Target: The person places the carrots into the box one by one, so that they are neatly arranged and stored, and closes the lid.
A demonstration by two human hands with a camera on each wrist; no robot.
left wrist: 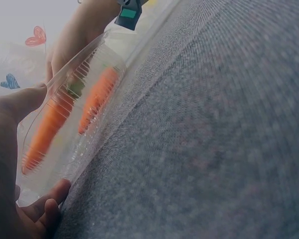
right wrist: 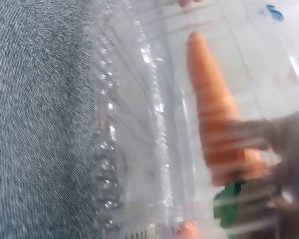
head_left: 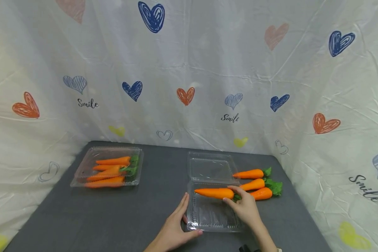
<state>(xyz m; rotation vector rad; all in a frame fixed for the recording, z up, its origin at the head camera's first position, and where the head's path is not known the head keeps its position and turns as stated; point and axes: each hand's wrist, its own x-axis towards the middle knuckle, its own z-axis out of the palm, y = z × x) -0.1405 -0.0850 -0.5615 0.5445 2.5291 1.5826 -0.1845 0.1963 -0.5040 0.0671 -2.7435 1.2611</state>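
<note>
A carrot with a green top [head_left: 215, 193] is pinched near its leafy end by my right hand [head_left: 244, 206], its tip pointing left. It lies over the back part of an open clear plastic box [head_left: 215, 215], whose lid [head_left: 211, 168] is folded back. My left hand [head_left: 173, 225] rests against the box's front left corner, fingers extended along the left side and thumb at the front edge. Through the clear wall, the left wrist view shows the held carrot [left wrist: 50, 122] and another carrot [left wrist: 97, 99]. The right wrist view shows the held carrot [right wrist: 217, 109] blurred.
Several more carrots lie right of the box, among them a back one [head_left: 250, 174], a middle one [head_left: 253, 184] and a front one [head_left: 262, 194]. A closed clear box [head_left: 82, 171] with several carrots stands at the left of the grey table [head_left: 113, 217]. A heart-patterned curtain [head_left: 208, 70] surrounds the table.
</note>
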